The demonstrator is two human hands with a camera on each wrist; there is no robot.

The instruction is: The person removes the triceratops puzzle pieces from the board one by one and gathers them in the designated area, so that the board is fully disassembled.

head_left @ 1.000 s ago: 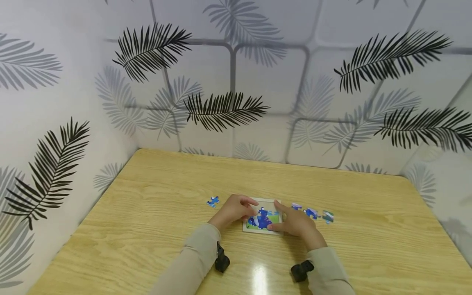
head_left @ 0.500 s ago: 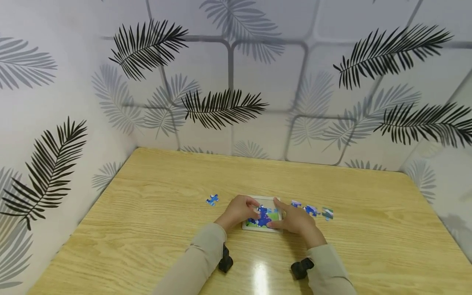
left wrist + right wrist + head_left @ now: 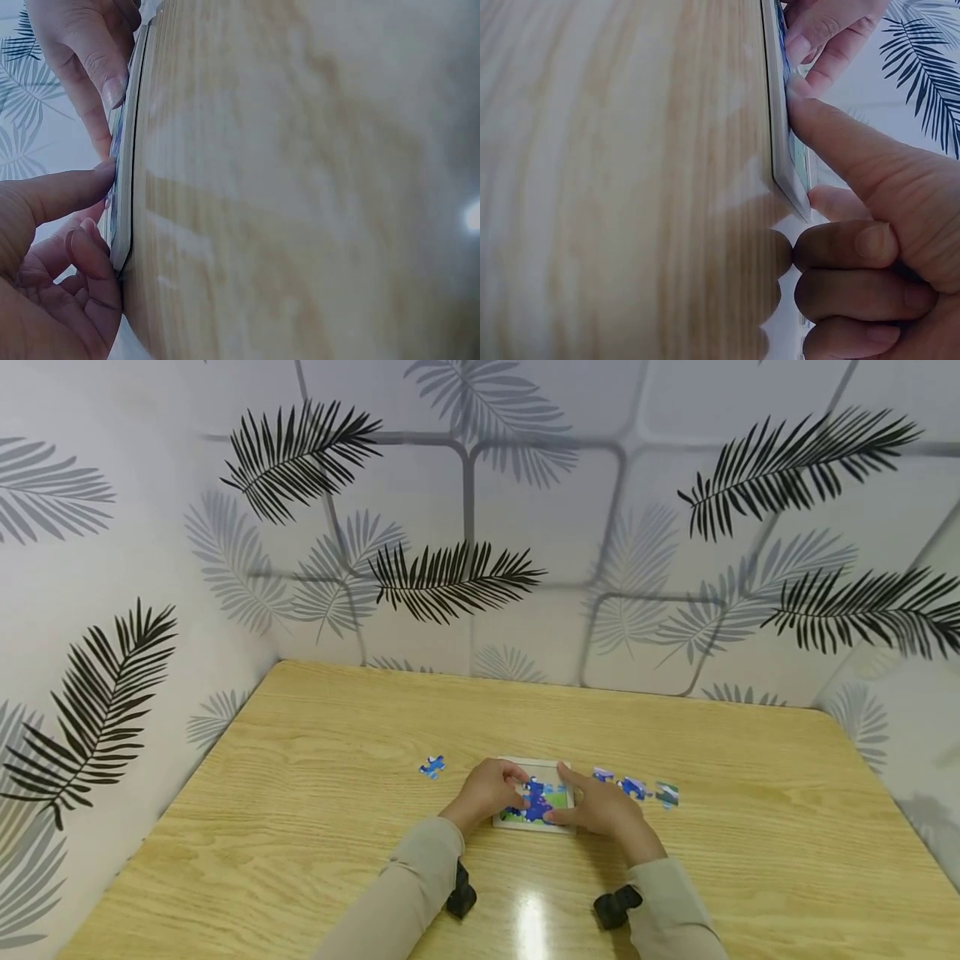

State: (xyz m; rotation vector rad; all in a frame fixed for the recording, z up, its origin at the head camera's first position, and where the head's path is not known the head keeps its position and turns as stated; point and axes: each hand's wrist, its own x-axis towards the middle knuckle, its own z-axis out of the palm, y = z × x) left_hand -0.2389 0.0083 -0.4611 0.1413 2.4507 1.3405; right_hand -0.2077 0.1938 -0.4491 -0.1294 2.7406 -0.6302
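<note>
In the head view a small jigsaw puzzle in a pale frame (image 3: 534, 827) lies on the table, partly filled with blue and green pieces. My left hand (image 3: 486, 792) is over its left side, thumb and index finger bent toward each other at a blue puzzle piece (image 3: 517, 811), mostly covered by the fingers. From the right, my right hand (image 3: 606, 810) grips the frame's edge. Its thumb (image 3: 840, 135) presses on the picture, the index finger reaches the far corner, and the other fingers are curled beside the frame in the right wrist view.
One loose blue piece (image 3: 432, 767) lies left of the frame on the wooden table (image 3: 337, 735). To the right are a purplish piece (image 3: 602, 774), a blue piece (image 3: 634, 788) and a green-and-white piece (image 3: 667, 793). A leaf-patterned wall (image 3: 525, 635) stands behind.
My left hand has shifted slightly right, further over the picture, its thumb and index finger still at the piece. The right hand stays at the frame. The loose pieces have not moved.
</note>
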